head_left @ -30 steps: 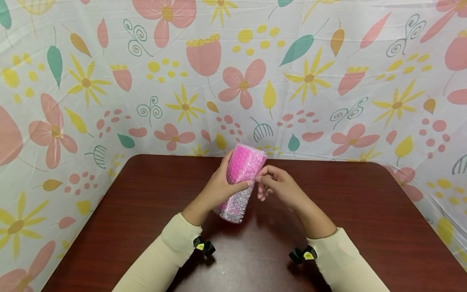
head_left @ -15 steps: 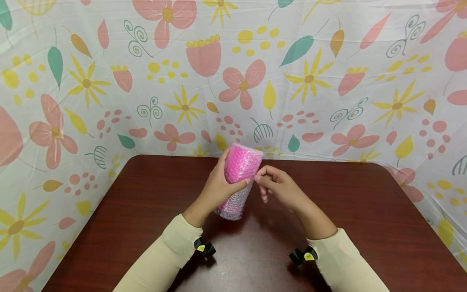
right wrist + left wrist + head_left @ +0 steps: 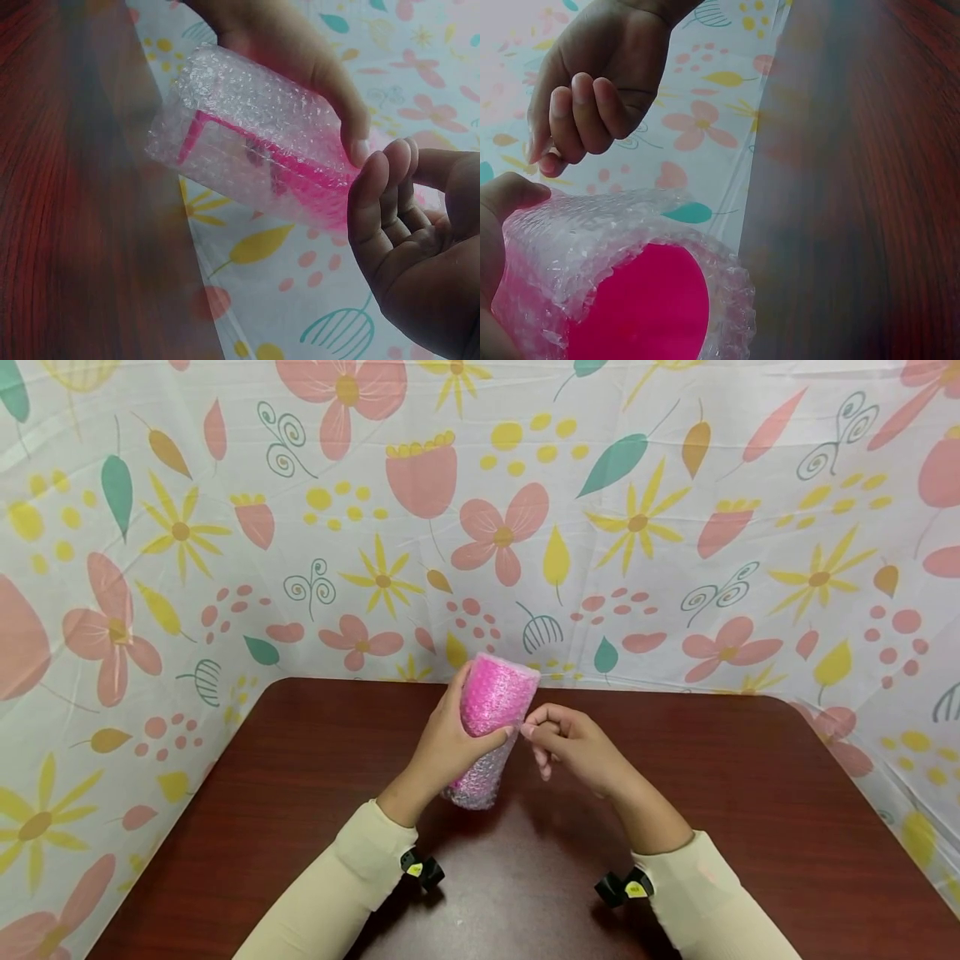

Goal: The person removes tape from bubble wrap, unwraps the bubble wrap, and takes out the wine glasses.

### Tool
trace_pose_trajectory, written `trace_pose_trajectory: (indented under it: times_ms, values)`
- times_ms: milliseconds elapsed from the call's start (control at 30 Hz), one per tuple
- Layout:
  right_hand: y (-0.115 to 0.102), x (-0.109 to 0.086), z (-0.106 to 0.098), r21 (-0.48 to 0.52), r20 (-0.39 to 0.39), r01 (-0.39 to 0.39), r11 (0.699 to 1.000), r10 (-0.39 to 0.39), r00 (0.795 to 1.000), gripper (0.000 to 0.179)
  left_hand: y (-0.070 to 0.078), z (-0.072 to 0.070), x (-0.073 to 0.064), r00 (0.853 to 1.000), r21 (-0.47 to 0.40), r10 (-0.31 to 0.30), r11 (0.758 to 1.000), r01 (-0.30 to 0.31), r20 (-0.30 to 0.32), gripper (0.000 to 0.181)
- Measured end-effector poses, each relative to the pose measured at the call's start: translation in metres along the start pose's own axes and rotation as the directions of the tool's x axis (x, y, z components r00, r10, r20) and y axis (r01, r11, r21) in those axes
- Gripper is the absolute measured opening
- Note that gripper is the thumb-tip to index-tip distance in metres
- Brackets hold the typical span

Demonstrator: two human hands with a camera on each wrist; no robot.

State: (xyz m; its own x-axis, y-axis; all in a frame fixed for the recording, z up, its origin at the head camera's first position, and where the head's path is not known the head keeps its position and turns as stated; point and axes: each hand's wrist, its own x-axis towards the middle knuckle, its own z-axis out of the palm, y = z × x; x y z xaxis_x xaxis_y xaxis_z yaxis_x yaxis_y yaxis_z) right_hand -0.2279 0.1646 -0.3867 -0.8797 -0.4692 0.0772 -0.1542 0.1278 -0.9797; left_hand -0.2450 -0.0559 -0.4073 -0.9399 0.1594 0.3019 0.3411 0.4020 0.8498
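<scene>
Pink wrapped cylinder [image 3: 498,697]: left hand [image 3: 450,735] grips it, right hand [image 3: 576,743] curls beside, hold unclear.

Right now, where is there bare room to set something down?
Bare tabletop lies outside the left sleeve and right sleeve, out to its edges. Crowded: over the middle, where the left hand grips the bubble-wrapped bundle beside the right hand.

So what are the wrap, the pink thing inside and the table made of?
Wrap: clear, shiny plastic, going by its small bubbles.
Pink thing: perhaps smooth plastic or card; its even colour leaves it open.
Table: wood or wood-look laminate, with streaky red-brown grain and a glossy reflection.
</scene>
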Motion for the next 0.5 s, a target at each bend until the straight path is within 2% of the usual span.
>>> trace_pose_trajectory:
  times_ms: [500]
  values:
    - [0.0008, -0.0001, -0.001, -0.043, 0.028, 0.007, 0.999, -0.006, 1.0, 0.02, -0.0001, 0.0002, -0.0004, 1.0, 0.038, -0.004, 0.999, 0.004, -0.002, 0.105]
